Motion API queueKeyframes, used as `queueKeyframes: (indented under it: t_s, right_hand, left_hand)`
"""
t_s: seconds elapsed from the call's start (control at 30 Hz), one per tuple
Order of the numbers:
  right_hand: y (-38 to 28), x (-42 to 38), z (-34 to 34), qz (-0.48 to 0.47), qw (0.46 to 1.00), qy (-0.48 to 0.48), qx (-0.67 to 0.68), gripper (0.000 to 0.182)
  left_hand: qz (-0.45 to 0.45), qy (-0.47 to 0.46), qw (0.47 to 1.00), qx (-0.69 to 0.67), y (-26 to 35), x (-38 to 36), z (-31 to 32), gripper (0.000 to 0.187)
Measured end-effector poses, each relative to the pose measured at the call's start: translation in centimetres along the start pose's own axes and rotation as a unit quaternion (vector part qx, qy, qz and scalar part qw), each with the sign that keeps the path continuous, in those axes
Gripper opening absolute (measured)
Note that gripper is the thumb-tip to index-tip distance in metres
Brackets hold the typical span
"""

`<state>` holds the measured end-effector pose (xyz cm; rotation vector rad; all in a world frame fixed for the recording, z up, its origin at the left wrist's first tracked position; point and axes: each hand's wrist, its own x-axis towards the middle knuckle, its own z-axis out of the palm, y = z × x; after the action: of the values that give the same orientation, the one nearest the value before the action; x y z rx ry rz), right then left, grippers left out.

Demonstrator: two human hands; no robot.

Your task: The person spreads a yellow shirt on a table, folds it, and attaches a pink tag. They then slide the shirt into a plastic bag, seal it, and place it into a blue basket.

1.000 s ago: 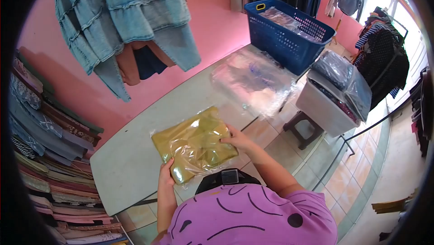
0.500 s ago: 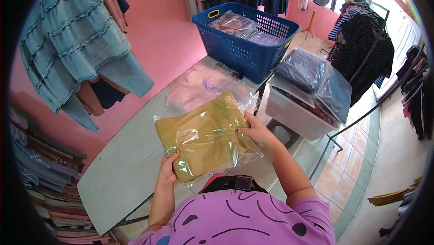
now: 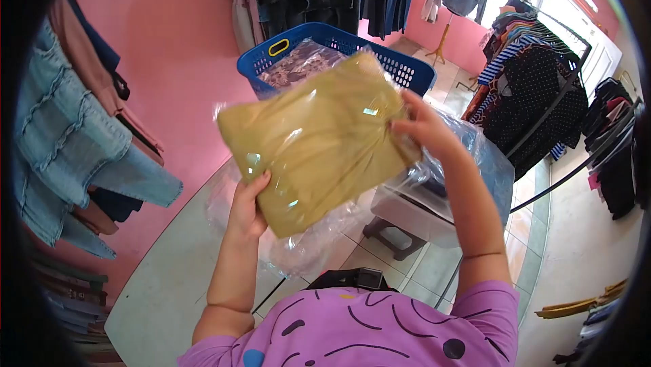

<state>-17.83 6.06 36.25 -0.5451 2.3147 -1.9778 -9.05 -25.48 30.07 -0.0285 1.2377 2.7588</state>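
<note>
Left hand pinches the lower edge of a bagged olive garment; right hand grips its right edge. The package is held in the air, tilted, above the desk and before the blue basket.

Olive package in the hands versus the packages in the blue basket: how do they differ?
The olive package is held up in the air between the left hand and right hand; the basket packages lie inside the blue basket. The olive package holds plain olive cloth; the basket packages show a patterned print. Both are wrapped in clear, glossy plastic.
</note>
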Motion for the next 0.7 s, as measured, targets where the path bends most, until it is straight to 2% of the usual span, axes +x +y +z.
queueKeyframes:
  t_s: [0.1,0.17,0.2,0.27,0.33,0.43,0.57,0.63,0.7]
  right_hand:
    - [-1.3,4.9,-5.0,-0.022,1.0,0.004,-0.002,0.053]
    - [-1.4,8.8,-9.2,0.034,0.995,-0.005,-0.095,0.052]
    - [-1.5,10.6,-10.5,0.016,0.996,-0.033,-0.086,0.05]
    - [0.5,14.9,-13.9,0.041,0.996,-0.06,-0.049,0.049]
    - [1.6,18.5,-16.0,0.055,0.995,-0.079,-0.021,0.047]
    - [6.1,23.7,-19.3,0.092,0.989,-0.106,-0.056,0.048]
    - [13.3,28.7,-22.2,0.053,0.98,-0.191,-0.027,0.053]
    - [15.2,30.2,-22.9,0.062,0.978,-0.197,-0.033,0.053]
    - [16.0,30.9,-22.8,0.181,0.955,-0.215,-0.097,0.053]
  left_hand:
    - [-0.013,-0.021,0.999,-0.021,0.7,5.8,5.6,0.04]
    - [-0.028,-0.031,0.999,-0.026,-0.1,10.4,7.8,0.04]
    - [-0.028,-0.02,0.999,-0.031,-0.5,12.2,9.0,0.04]
    - [-0.065,0.003,0.997,-0.041,-1.4,15.4,11.5,0.039]
    - [-0.062,0.032,0.996,-0.05,-2.8,18.4,12.9,0.038]
    - [-0.053,0.071,0.996,-0.014,-5.6,23.0,13.9,0.038]
    - [-0.095,0.131,0.987,-0.01,-9.4,27.3,13.7,0.037]
    - [-0.112,0.192,0.975,0.006,-10.8,28.7,13.7,0.034]
    - [-0.12,0.23,0.966,0.014,-12.0,30.0,13.5,0.031]
